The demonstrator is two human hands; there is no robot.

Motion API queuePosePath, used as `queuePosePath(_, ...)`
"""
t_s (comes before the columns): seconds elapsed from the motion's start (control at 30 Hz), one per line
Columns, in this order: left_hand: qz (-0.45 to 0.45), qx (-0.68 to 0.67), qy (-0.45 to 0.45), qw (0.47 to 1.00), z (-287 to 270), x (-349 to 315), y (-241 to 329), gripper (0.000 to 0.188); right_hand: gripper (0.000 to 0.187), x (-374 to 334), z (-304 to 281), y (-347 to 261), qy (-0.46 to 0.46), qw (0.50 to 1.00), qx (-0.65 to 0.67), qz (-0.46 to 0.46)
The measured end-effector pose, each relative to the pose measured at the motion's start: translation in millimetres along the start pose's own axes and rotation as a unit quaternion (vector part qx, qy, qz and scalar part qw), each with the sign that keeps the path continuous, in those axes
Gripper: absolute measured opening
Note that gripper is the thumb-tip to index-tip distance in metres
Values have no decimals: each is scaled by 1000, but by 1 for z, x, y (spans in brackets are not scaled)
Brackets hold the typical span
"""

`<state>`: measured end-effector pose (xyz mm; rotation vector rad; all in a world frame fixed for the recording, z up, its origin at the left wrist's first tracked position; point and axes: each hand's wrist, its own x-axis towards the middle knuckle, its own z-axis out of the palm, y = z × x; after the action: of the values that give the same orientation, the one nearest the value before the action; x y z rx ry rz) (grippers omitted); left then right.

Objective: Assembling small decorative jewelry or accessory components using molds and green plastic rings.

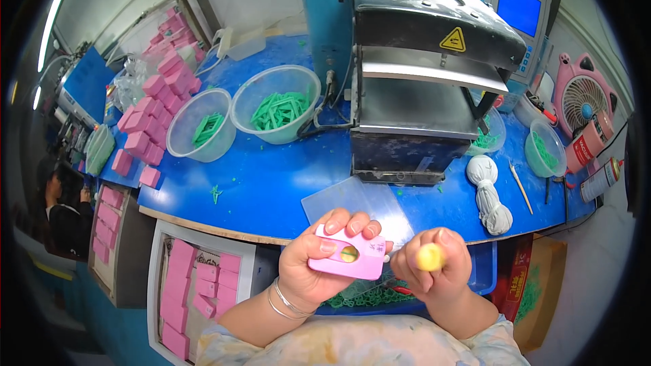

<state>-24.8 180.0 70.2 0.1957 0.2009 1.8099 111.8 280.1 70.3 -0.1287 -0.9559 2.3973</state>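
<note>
My left hand (pixel 306 268) grips a flat pink block (pixel 368 259) by its left end, with the thumb at the edge of its oval opening. Something yellowish-green shows inside that opening. Close beside it, my right hand (pixel 444 274) is closed round a tool with a rounded yellow end (pixel 430 257) that faces up toward me; its kind is hidden by the fingers. Under both hands stands a blue tray (pixel 484 268) with many small green rings (pixel 371 296). A clear sheet (pixel 342 202) lies at the table edge just beyond the hands.
A press machine (pixel 413 156) stands at the table's middle. Clear bowls (pixel 237 112) of green strips are to its left, near stacked pink blocks (pixel 159 98). White yarn (pixel 489 196), a thin stick (pixel 521 188) and a pink fan (pixel 584 95) are right. A person (pixel 64 213) sits far left.
</note>
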Motion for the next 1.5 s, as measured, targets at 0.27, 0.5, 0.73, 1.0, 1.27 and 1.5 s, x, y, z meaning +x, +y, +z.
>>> queuePosePath(0.27,67,387,41,919,-40,-8,17,55,10,8,-47,-19,179,481,-843,-158)
queuePosePath(0.5,79,752,-55,652,-22,-15,39,63,22,-1,-63,-15,57,576,-783,-228)
queuePosePath(0.73,94,846,-54,522,-21,-19,47,48,22,-3,-71,-3,118,589,-762,-243)
queuePosePath(1.0,82,874,-26,479,-5,-8,42,45,26,1,-75,-11,101,635,-739,-202)
queuePosePath(1.27,195,769,0,609,-2,-18,3,62,50,-20,-22,-2,32,846,-516,-133)
queuePosePath(1.5,228,814,-140,515,7,-16,-6,90,37,1,7,11,-1,979,-204,24)
